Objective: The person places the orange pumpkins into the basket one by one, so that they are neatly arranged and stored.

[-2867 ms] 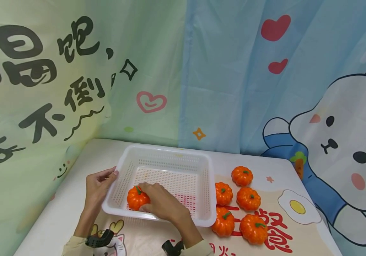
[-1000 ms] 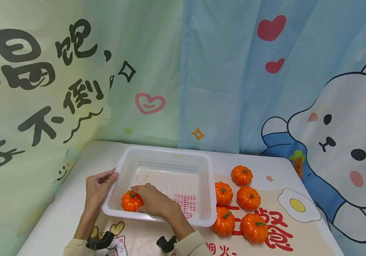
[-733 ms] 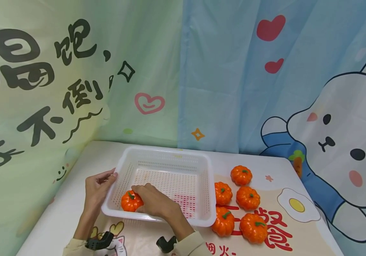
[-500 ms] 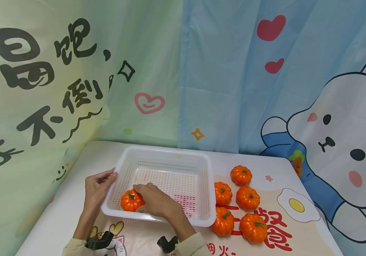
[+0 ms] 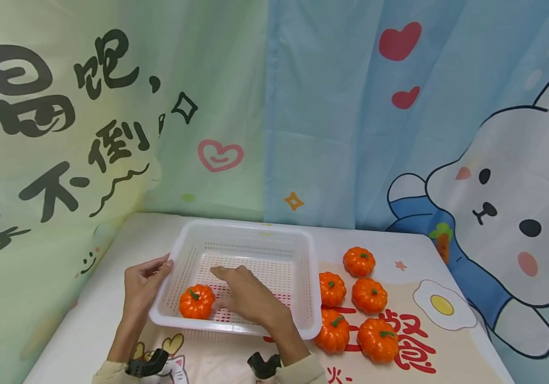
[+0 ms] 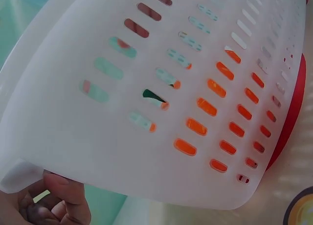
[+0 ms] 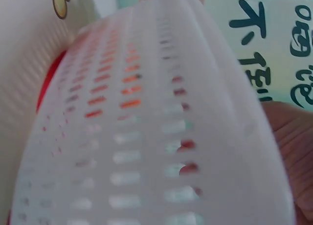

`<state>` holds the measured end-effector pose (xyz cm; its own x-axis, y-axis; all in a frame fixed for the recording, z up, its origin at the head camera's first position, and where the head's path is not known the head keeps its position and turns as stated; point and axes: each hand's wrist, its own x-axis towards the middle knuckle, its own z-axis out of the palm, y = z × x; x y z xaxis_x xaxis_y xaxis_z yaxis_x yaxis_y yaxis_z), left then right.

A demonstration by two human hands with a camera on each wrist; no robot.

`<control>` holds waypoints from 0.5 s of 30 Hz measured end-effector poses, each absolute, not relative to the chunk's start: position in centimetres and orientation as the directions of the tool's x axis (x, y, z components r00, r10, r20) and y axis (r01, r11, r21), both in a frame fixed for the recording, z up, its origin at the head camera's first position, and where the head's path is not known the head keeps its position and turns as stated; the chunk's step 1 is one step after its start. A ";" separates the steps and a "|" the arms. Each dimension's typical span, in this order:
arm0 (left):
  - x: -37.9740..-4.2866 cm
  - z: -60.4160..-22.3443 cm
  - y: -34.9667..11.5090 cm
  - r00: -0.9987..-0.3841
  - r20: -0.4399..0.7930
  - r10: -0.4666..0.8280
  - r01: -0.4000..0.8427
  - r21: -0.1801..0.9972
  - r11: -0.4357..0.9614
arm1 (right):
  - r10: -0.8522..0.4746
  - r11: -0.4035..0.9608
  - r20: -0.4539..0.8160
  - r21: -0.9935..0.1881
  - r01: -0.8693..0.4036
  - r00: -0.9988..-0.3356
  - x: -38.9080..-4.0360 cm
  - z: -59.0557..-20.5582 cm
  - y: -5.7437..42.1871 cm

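Note:
A white perforated plastic basket [image 5: 274, 269] stands at the middle of the table. My left hand [image 5: 142, 282] grips its left rim, thumb on top; in the left wrist view, curled fingers [image 6: 68, 198] show under the rim. One orange toy pumpkin [image 5: 198, 302] with a green stem sits in the basket's near left corner, its orange showing through the side slots. Just right of that pumpkin, my right hand [image 5: 250, 298] is over the basket floor, fingers extended and holding nothing. The basket wall [image 7: 151, 137] hides most of the right hand in the right wrist view.
Right of the basket several more orange pumpkins [image 5: 369, 295] stand in a loose group, two of them close against its right side. They rest on a printed table cover [image 5: 447, 352]. A printed curtain [image 5: 313, 133] hangs behind the table.
Earlier, my right hand slid the pumpkin left into the basket's near corner. Now its fingers have let go and moved right and up from it. The left hand stays on the rim.

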<state>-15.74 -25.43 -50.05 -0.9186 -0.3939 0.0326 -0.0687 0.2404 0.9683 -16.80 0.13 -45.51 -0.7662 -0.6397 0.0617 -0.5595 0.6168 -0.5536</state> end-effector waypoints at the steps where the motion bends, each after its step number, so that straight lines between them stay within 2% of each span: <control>1: -15.8 -50.1 -25.4 -0.918 0.031 -0.395 -0.072 0.967 0.242 | -0.636 0.610 0.076 -0.560 -0.561 -0.768 -16.8 -45.3 0.4; 15: -15.5 -49.8 -25.2 -0.912 0.035 -0.409 -0.080 0.962 0.260 | -0.553 0.567 0.166 -0.642 -0.515 -0.816 -17.0 -43.7 3.4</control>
<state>-15.50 -25.22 -49.82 -0.9120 -0.4087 0.0346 -0.0801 0.2602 0.9622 -16.97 3.42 -43.74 -0.8164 -0.5530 0.1660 -0.5150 0.5675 -0.6424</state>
